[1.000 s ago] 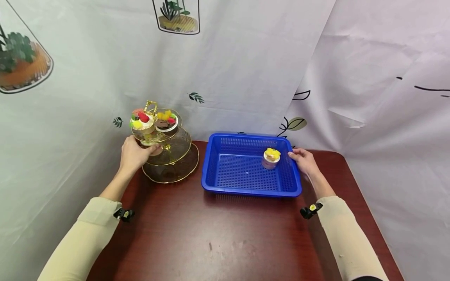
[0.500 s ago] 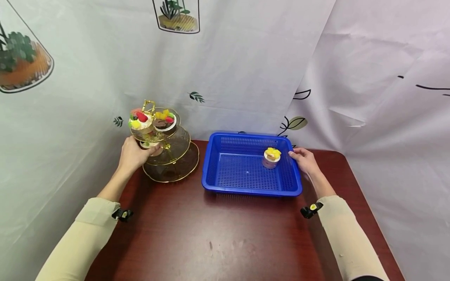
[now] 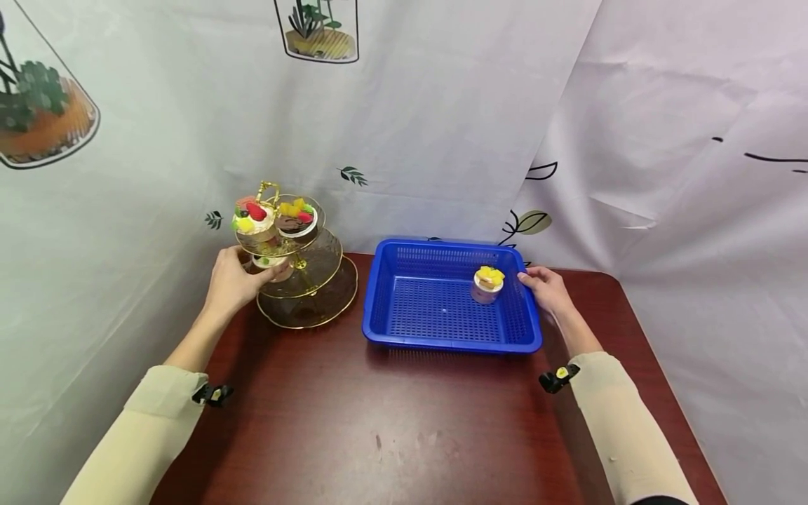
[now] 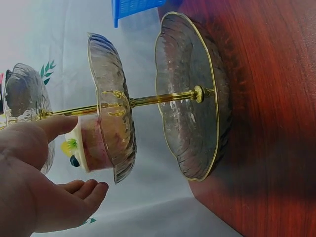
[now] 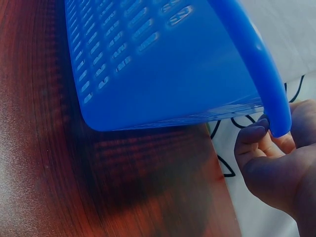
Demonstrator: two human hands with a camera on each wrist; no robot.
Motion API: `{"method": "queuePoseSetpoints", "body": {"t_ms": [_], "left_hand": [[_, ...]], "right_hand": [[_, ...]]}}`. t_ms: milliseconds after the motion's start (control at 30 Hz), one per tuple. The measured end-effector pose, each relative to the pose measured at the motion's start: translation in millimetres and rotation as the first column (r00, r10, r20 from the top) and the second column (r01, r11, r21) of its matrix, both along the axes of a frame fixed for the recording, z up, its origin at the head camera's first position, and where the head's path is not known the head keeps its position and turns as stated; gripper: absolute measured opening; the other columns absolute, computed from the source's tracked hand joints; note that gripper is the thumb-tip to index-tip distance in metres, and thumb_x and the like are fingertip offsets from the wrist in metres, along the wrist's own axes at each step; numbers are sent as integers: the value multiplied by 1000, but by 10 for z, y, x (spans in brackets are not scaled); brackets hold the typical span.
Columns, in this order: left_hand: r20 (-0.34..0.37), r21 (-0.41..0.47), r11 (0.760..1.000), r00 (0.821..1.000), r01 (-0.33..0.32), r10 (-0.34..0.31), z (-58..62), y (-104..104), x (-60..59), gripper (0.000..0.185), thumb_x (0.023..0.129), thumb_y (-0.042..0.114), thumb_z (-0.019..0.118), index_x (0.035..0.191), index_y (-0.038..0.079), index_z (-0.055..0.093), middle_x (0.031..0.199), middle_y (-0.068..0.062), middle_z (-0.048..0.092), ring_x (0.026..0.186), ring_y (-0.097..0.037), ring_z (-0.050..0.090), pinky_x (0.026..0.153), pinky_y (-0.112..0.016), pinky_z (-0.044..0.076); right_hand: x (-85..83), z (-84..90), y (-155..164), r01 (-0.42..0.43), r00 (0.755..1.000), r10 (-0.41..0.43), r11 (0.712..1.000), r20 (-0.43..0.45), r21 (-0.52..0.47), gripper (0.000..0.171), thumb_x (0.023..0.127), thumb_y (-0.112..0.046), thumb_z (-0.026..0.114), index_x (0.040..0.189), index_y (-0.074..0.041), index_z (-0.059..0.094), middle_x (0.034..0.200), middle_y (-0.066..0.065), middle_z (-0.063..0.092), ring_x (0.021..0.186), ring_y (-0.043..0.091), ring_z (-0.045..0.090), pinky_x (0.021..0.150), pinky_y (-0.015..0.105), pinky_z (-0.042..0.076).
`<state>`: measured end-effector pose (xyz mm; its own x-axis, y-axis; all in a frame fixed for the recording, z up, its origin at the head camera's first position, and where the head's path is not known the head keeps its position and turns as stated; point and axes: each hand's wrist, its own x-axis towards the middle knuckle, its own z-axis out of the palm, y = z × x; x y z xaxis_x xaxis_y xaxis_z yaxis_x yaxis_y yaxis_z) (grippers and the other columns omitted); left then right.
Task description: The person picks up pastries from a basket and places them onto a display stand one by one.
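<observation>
A three-tier gold-rimmed dessert stand [image 3: 328, 298] stands at the left in the head view. On its middle tier sits a fruit-topped dessert cup [image 4: 94, 145]. My left hand [image 3: 229, 282] is spread around this cup; in the left wrist view the thumb overlaps it and the curved fingers lie apart from its other side. Two more dessert cups, one cream-topped [image 3: 255, 221] and one chocolate [image 3: 299, 219], fill the top tier. My right hand [image 3: 549, 289] pinches the right rim of a blue plastic basket [image 3: 442, 346], where a yellow-topped dessert cup [image 3: 486, 287] stands.
Both stand and basket are on a dark red-brown table [image 3: 391, 421], near its far edge. A white patterned curtain [image 3: 429, 126] hangs close behind and at both sides.
My left hand has drawn slightly left and toward me, showing more of the middle-tier dessert cup, which stays in place. My right hand and the basket have not moved.
</observation>
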<state>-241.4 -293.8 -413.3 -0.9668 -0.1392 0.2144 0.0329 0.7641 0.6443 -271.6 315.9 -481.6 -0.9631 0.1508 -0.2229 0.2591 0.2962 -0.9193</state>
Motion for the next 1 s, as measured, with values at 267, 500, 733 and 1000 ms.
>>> {"method": "queuePoseSetpoints", "body": {"t_ms": [267, 500, 733, 1000], "left_hand": [[18, 8, 1000, 1000, 23, -23, 44, 0, 102, 65, 92, 32, 82, 132, -13, 58, 128, -33, 56, 120, -49, 51, 97, -62, 42], [0, 0, 1000, 1000, 18, -18, 70, 39, 206, 67, 92, 31, 82, 134, -14, 57, 128, -33, 59, 117, -48, 55, 97, -61, 43], [-21, 10, 1000, 1000, 15, -15, 71, 120, 386, 74, 93, 32, 81, 141, -15, 50, 130, -32, 53, 116, -48, 55, 98, -59, 44], [-40, -1, 999, 998, 53, -53, 125, 259, 578, 73, 93, 33, 81, 141, -13, 49, 129, -30, 53, 112, -44, 55, 94, -56, 45]], "right_hand": [[4, -15, 12, 7, 1000, -7, 1000, 5, 2, 46, 109, -31, 62, 141, 2, 54, 123, 13, 60, 90, 11, 63, 74, 23, 57], [1, -2, 27, 11, 1000, -11, 1000, 4, 16, 49, 108, -32, 63, 143, 2, 53, 125, 14, 60, 90, 11, 63, 73, 23, 57], [1, -2, 26, 11, 1000, -12, 999, 9, 41, 49, 108, -32, 62, 143, 2, 53, 127, 17, 59, 89, 12, 63, 73, 23, 57], [4, 11, -16, 8, 1000, -9, 999, 5, 31, 47, 108, -32, 63, 141, 1, 55, 123, 14, 60, 88, 11, 63, 73, 23, 57]]}}
